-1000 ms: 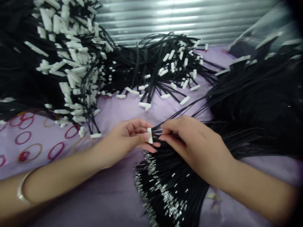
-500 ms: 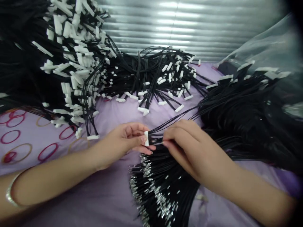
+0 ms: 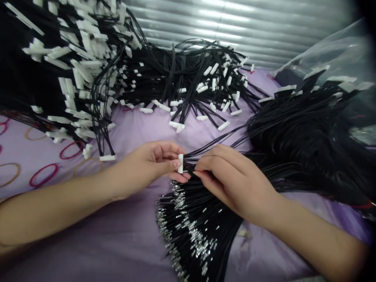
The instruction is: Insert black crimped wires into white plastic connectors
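Connector between both hands; wire heaps all around

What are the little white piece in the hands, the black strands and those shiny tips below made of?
Connector: seemingly moulded plastic, with a matte, opaque white look. Wires: black, slightly glossy sleeving, probably plastic, since they bend freely; the core is hidden. Tips: bare metal, silvery and glinting in the light.

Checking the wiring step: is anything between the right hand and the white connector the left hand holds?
Nothing visible. The left hand pinches the connector; the right hand grips only the black wires that reach it.
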A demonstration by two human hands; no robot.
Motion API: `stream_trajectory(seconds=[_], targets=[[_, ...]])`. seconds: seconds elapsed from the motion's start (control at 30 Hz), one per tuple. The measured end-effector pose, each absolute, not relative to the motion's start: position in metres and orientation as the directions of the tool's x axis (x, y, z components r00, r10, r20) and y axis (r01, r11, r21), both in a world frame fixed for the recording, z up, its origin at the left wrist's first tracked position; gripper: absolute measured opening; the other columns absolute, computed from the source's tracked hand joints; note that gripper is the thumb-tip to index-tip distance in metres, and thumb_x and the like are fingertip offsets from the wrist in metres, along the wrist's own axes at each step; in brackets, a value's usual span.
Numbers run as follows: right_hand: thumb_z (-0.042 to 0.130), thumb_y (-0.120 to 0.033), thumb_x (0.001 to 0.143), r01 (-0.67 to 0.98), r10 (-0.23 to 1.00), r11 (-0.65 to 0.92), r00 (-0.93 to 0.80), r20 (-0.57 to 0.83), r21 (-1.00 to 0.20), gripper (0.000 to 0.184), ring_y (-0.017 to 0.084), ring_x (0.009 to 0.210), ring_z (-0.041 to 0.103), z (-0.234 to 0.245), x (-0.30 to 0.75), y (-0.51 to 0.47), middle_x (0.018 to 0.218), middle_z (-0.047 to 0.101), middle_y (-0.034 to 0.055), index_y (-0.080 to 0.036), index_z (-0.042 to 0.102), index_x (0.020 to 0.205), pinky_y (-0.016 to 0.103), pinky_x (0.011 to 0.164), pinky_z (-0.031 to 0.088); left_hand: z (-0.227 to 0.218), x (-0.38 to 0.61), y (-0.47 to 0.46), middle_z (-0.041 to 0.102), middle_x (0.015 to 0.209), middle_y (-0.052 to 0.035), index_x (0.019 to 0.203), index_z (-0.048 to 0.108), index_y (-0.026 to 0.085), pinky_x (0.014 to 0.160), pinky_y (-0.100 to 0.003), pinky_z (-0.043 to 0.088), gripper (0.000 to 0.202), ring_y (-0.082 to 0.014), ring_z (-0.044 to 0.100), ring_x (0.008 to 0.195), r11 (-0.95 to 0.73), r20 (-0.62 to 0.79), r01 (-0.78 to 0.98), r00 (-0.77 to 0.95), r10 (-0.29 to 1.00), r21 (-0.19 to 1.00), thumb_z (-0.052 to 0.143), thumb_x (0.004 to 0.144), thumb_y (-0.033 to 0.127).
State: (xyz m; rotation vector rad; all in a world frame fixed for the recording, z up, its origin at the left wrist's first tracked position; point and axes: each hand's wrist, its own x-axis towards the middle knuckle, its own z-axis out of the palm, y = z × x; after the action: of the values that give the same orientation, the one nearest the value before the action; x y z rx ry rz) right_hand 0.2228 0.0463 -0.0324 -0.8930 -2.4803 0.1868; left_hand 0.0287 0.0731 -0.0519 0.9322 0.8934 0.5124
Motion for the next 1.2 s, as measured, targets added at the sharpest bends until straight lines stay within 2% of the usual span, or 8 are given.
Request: stream_trajectory(seconds=[0.27,0.47,0.63,0.8,1.03,1.2], targets=[[0.047,-0.009,0.085,0.577,0.606,0.791,-0.695,0.387,-0.202,0.016,0.016,0.073,0.051,-0.035,0.223,0.047,0.075,0.059,0.0079,-0.009,0.061,0.076,0.030,0.068,0.045,-0.050,0.031,0.072,0.068,0.074,0.0000,0.088,0.058,0.014,0.066,-0.016,0.058,0.014,-0.0098,0.068,0.072,0.494,-0.412,-0.015,0.530,0.741,0.869,0.062,0.075,0.014],[0.047,-0.008,0.085,0.601,0.594,0.790,-0.704,0.389,-0.118,0.018,0.019,0.069,0.049,-0.036,0.220,0.044,0.073,0.058,0.0095,-0.007,0.063,0.079,0.033,0.065,0.045,-0.050,0.032,0.073,0.065,0.071,0.0050,0.086,0.059,0.015,0.061,-0.011,0.057,0.013,-0.0060,0.066,0.066,0.480,-0.408,-0.012,0.508,0.758,0.877,0.063,0.074,0.012],[0.045,-0.009,0.085,0.598,0.574,0.798,-0.716,0.397,-0.075,0.019,0.019,0.069,0.049,-0.039,0.219,0.046,0.072,0.058,0.0094,-0.007,0.063,0.079,0.034,0.064,0.045,-0.051,0.032,0.072,0.064,0.070,0.0047,0.085,0.060,0.015,0.061,-0.014,0.058,0.012,-0.0070,0.066,0.068,0.467,-0.405,0.006,0.505,0.762,0.884,0.063,0.074,0.012],[0.041,-0.011,0.087,0.595,0.542,0.804,-0.732,0.412,-0.001,0.023,0.019,0.069,0.047,-0.041,0.219,0.049,0.073,0.057,0.0083,-0.010,0.063,0.080,0.033,0.064,0.042,-0.050,0.030,0.074,0.064,0.072,0.0037,0.086,0.061,0.016,0.062,-0.016,0.058,0.013,-0.0075,0.066,0.066,0.522,-0.451,-0.001,0.502,0.738,0.853,0.064,0.074,0.012],[0.035,-0.014,0.091,0.579,0.518,0.815,-0.741,0.426,0.016,0.029,0.018,0.071,0.047,-0.041,0.215,0.050,0.074,0.058,0.0086,-0.011,0.062,0.080,0.032,0.065,0.040,-0.048,0.030,0.075,0.065,0.073,0.0018,0.087,0.060,0.014,0.067,-0.019,0.058,0.013,-0.0083,0.067,0.069,0.584,-0.481,-0.041,0.521,0.705,0.810,0.062,0.075,0.011],[0.041,-0.010,0.087,0.574,0.517,0.818,-0.767,0.380,0.046,0.022,0.018,0.070,0.045,-0.044,0.213,0.052,0.074,0.056,0.0076,-0.010,0.061,0.078,0.032,0.064,0.040,-0.047,0.031,0.075,0.063,0.072,0.0019,0.085,0.058,0.011,0.069,-0.021,0.058,0.009,-0.0078,0.066,0.070,0.581,-0.460,-0.061,0.545,0.701,0.812,0.062,0.076,0.011]])
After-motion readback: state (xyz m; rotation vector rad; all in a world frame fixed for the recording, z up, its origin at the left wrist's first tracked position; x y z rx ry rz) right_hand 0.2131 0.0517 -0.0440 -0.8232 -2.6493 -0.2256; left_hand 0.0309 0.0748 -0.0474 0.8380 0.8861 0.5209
